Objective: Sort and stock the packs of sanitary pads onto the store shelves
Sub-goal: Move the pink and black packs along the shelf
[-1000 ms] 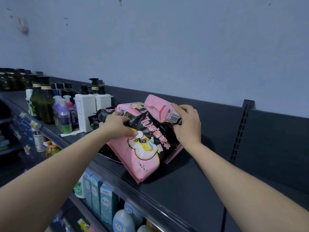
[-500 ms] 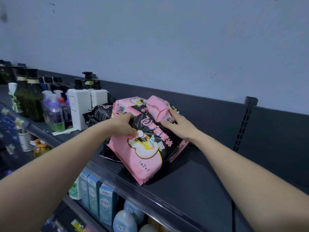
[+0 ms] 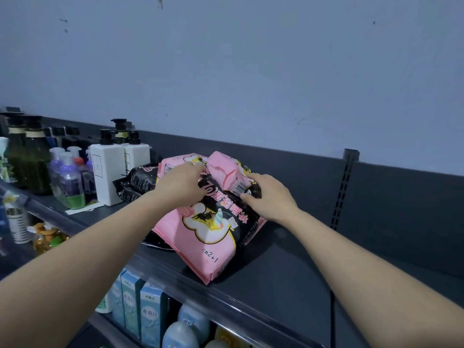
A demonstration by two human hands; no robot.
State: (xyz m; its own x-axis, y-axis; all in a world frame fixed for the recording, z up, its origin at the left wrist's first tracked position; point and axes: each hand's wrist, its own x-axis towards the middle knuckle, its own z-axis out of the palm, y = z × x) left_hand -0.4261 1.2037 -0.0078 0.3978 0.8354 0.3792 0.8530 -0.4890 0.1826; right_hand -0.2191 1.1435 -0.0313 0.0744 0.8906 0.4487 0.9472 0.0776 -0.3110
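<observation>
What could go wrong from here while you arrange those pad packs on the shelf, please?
The small pink pack lies tilted atop the large pink-and-black pack that the left hand and right hand grip; shifting it may tip the small one off. The large pack's corner sits near the front edge of the shelf, so it might slide off. Pushing left could knock the white pump bottles.

Both bare arms stretch forward and slightly up, closing in on the pink-and-black pack (image 3: 213, 237). The left hand (image 3: 179, 183) sits knuckles-up on the pack's upper left end, fingers curled onto it. The right hand (image 3: 272, 200) grips the pack's upper right edge, thumb pressed to its face, wrist straight.
</observation>
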